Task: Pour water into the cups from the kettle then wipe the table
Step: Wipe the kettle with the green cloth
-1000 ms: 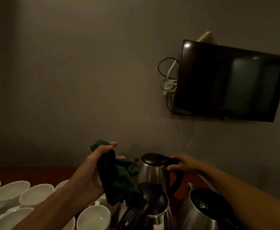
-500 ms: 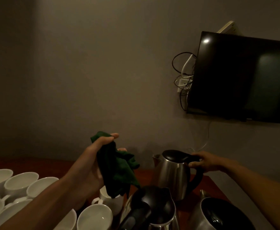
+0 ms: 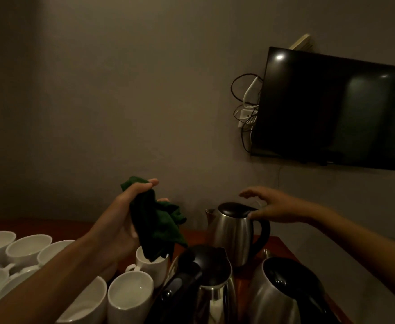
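Cloth [image 3: 159, 226] bunched in left hand [image 3: 122, 222] — right hand [image 3: 275, 206] spread over kettle [image 3: 231, 232].

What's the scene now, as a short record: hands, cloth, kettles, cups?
left hand: raised, grips cloth
cloth: dark green, bunched, lower end hangs over a cup
right hand: fingers spread, above far kettle's handle; contact unclear
far kettle: steel, upright on table, lid shut
near kettles: two, at the bottom edge, partly cut off
cups: white, clustered on the left
table: reddish wood
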Demonstrator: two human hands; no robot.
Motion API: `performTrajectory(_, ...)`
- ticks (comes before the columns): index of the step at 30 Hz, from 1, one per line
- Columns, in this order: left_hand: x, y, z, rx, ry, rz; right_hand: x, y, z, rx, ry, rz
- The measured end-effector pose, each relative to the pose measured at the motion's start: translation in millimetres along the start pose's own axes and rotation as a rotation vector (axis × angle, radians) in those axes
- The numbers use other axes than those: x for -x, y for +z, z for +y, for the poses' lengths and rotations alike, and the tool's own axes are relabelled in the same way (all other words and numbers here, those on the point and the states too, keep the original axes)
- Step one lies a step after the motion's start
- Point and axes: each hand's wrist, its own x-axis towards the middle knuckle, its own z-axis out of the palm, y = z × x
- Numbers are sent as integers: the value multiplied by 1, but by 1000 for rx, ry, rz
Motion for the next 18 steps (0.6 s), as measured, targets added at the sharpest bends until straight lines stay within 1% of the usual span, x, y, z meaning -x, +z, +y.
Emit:
performTrajectory(2,5,-4,5,-12,4,6,38,-6,-48,0,-119,-67)
performTrajectory(3,7,-7,8,-20,10,14,56,-3,-68,-23,-171,-60)
performTrajectory(6,15,-13,16,-43,29,22,103,19,-130,-84,-264,54)
performTrajectory(7,17,-15,18,-47,35,24,115,27,-149,-127,-273,54)
performTrajectory(9,21,-16,22,-46,41,26,128,40,-182,-144,-258,-15)
performTrajectory(11,26,-14,25,-44,45,20,129,52,-200,-55,-233,-62)
performTrajectory(13,32,-11,27,-43,38,19,127,62,-210,-13,-204,-77)
performTrajectory(18,46,-5,23,-57,20,5,123,86,-212,-24,-160,-57)
